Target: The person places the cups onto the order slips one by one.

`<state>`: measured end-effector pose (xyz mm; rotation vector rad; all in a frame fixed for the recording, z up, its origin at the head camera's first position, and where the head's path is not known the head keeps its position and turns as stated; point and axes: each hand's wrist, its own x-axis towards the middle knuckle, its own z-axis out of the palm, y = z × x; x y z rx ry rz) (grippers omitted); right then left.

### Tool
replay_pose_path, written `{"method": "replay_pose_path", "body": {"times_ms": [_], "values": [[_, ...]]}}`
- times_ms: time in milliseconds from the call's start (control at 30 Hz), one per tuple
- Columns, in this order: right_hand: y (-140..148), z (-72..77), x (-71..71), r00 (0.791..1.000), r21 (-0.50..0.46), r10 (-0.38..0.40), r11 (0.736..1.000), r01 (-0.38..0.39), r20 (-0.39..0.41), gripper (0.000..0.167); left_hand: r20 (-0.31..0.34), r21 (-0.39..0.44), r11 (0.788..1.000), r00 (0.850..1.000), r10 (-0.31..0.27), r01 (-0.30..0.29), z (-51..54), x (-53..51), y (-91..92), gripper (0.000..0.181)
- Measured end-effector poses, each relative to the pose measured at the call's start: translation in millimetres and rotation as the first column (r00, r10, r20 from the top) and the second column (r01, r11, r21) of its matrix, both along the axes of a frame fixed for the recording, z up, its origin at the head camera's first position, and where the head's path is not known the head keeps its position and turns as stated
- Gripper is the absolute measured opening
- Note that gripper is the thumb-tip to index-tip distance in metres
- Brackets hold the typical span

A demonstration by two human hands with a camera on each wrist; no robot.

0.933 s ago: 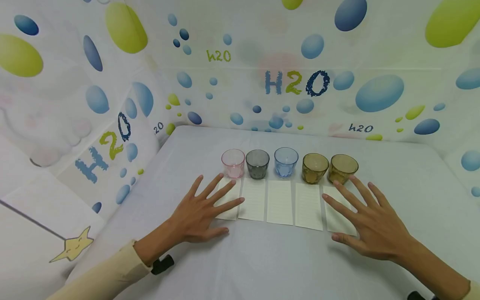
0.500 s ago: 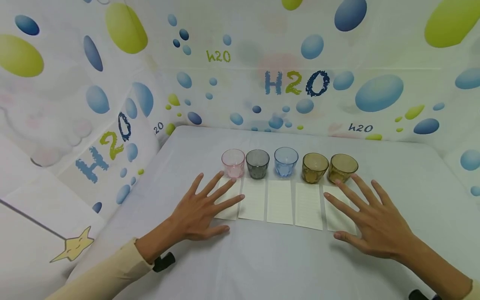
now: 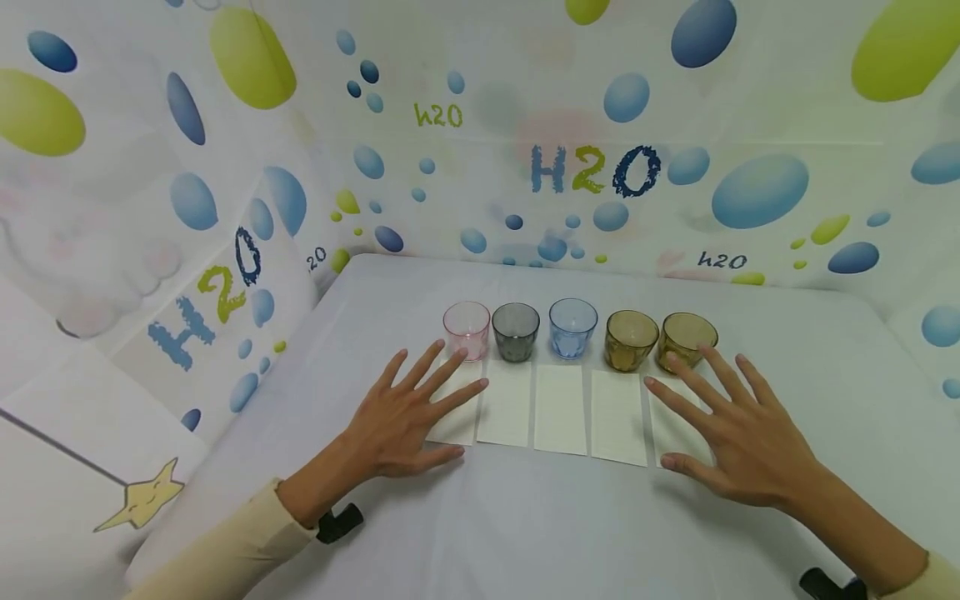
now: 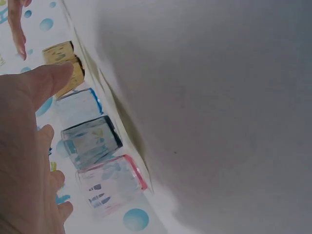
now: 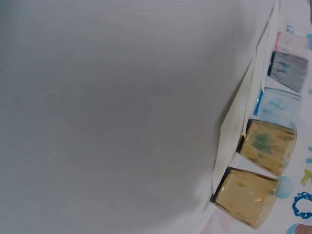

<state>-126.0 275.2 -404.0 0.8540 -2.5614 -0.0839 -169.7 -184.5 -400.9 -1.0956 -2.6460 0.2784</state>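
My left hand [image 3: 405, 417] hovers with spread fingers over the leftmost paper slip, near the pink glass [image 3: 467, 333]. To the right, my right hand [image 3: 750, 442] is likewise spread, over the rightmost slip, its fingertips overlapping the far-right amber glass [image 3: 687, 333] in the head view. Between them in the row stand a grey glass [image 3: 515, 332], a blue glass [image 3: 573, 329] and another amber glass [image 3: 632, 342]. Neither hand holds anything. The left wrist view shows the left thumb [image 4: 48, 83] extended in front of the glasses.
Several cream paper slips [image 3: 561, 408] lie side by side before the glasses, one per glass. A white cloth [image 3: 480, 525] covers the table. Behind it hangs a white backdrop [image 3: 495, 183] printed with coloured drops and lettering.
Both hands have shifted slightly inward, toward each other, with fingers still spread. The head view has tilted a little. The glasses and paper slips stay in place.
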Motion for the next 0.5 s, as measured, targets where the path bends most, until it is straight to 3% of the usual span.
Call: {"method": "replay_pose_path", "body": {"times_ms": [300, 500], "values": [[-25.4, 5.2, -15.2, 1.0, -0.085, 0.02, 0.996, -0.022, -0.021, 0.088, 0.047, 0.109, 0.992, 0.998, 0.053, -0.058, 1.1, -7.3, 11.6, 0.091], [-50.6, 10.2, -27.8, 0.999, -0.143, 0.035, 0.989, -0.039, -0.034, 0.088, 0.118, 0.198, 0.97, 0.986, 0.12, -0.141, 1.4, -12.6, 10.5, 0.096]]}}
